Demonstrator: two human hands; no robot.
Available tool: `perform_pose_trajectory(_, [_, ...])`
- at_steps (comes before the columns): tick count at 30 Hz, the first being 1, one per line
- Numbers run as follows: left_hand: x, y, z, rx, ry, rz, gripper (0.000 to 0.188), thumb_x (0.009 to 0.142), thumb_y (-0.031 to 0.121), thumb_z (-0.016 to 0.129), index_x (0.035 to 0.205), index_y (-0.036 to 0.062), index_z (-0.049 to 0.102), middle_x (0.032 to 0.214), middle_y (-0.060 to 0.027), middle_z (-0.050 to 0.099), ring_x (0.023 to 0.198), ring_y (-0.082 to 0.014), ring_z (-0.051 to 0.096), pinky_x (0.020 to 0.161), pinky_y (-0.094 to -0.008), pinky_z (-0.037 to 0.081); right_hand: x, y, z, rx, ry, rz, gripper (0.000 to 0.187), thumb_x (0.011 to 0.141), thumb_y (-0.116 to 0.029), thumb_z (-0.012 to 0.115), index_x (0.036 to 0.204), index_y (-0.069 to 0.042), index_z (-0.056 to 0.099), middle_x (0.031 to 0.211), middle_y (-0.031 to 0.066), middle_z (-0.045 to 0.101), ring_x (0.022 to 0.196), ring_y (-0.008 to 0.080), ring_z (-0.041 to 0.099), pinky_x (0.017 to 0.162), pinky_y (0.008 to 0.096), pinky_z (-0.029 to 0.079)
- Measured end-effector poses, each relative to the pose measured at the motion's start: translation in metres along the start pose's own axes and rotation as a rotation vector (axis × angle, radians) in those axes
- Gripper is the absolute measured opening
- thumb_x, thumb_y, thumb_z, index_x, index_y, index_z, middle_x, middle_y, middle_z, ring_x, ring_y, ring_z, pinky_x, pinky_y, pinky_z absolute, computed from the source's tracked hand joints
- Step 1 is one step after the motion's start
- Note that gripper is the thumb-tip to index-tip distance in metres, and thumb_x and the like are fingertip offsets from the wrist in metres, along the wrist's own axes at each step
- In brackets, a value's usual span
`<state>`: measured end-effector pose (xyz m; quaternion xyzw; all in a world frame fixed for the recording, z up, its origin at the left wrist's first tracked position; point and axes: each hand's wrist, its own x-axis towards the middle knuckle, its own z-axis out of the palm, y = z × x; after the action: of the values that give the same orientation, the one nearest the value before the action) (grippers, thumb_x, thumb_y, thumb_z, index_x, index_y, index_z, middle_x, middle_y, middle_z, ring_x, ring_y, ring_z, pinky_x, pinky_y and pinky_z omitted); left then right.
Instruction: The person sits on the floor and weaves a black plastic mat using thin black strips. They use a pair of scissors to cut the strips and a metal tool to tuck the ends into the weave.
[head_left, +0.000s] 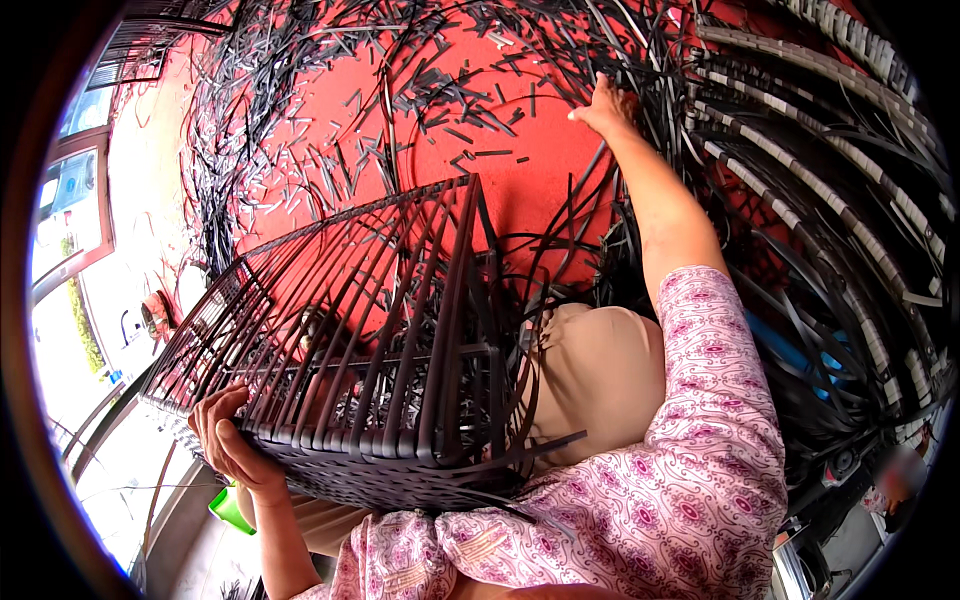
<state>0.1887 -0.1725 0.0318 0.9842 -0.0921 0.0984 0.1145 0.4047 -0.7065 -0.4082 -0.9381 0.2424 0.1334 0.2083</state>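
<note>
A dark, half-woven frame (pixel 360 340) made of plastic cane strips lies tilted across my lap. My left hand (pixel 228 440) grips its lower left edge, fingers curled around the woven rim. My right hand (pixel 605 105) is stretched far out over the red floor (pixel 540 180) and touches a tangle of long black strips (pixel 640 60); whether it grips one I cannot tell. Loose strip ends stick out of the frame near my knee.
Several short black strip offcuts (pixel 300 170) litter the red floor. Stacked frames wrapped in pale and dark weave (pixel 830 180) stand at the right. A small green object (pixel 230 508) lies under the frame at lower left. A window (pixel 70 210) is at the far left.
</note>
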Motion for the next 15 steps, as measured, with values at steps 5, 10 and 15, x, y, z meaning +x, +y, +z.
perform_pose_trajectory(5, [0.004, 0.007, 0.002, -0.005, 0.019, -0.022, 0.054, 0.105, 0.036, 0.031, 0.092, 0.0002, 0.069, 0.094, -0.0169, 0.072, 0.09, -0.0309, 0.065, 0.093, -0.0428, 0.042, -0.026, -0.014, 0.02, -0.023, 0.043, 0.053, 0.082, 0.087, -0.016, 0.078, 0.153, -0.012, 0.03, 0.139, 0.0204, 0.059, 0.129, 0.0383, 0.059, 0.11, 0.0519, 0.045])
perform_pose_trajectory(10, [0.002, 0.008, 0.002, 0.014, 0.022, -0.012, 0.054, 0.106, 0.035, 0.031, 0.091, 0.0009, 0.069, 0.094, -0.0147, 0.072, 0.092, -0.0299, 0.066, 0.094, -0.0424, 0.042, -0.007, 0.025, 0.028, 0.14, 0.181, 0.07, 0.035, 0.089, -0.034, 0.062, 0.116, -0.013, 0.069, 0.11, 0.021, 0.072, 0.11, 0.0423, 0.066, 0.093, 0.0522, 0.052])
perform_pose_trajectory(15, [-0.002, 0.01, -0.002, -0.005, 0.033, -0.001, 0.052, 0.106, 0.034, 0.032, 0.092, 0.0025, 0.071, 0.094, -0.0128, 0.072, 0.094, -0.0293, 0.066, 0.095, -0.042, 0.041, -0.02, 0.054, -0.028, 0.417, 0.346, 0.127, 0.043, 0.09, -0.044, 0.064, 0.102, -0.004, 0.07, 0.095, 0.0217, 0.073, 0.097, 0.0417, 0.068, 0.083, 0.0475, 0.05])
